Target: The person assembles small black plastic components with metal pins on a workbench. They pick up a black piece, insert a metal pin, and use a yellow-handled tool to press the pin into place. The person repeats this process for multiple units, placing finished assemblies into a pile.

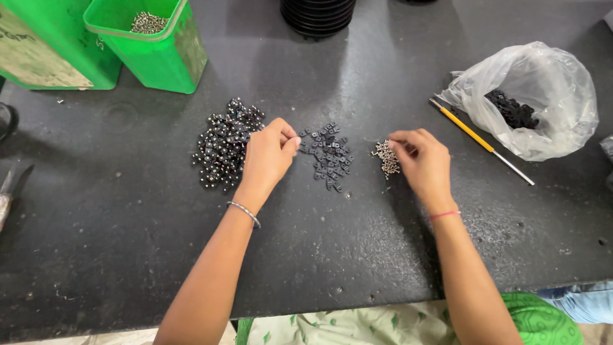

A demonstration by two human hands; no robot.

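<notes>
**Sorted piles within reach of both hands**

Three heaps lie across the dark bench: screw-fitted black pieces, bare black clips, loose screws. The left hand pinches one small clip at the middle heap's edge, grip together. The right hand has its fingertips closed among the screws, the held item hidden.

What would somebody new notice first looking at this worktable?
Two bare hands at the middle of the dark table: the left hand pinches at a small pile of black parts, the right hand picks at a cluster of small metal screws. Left of them lies a bigger heap of black and silver pieces; green bins stand far left, a clear plastic bag on the right.
</notes>
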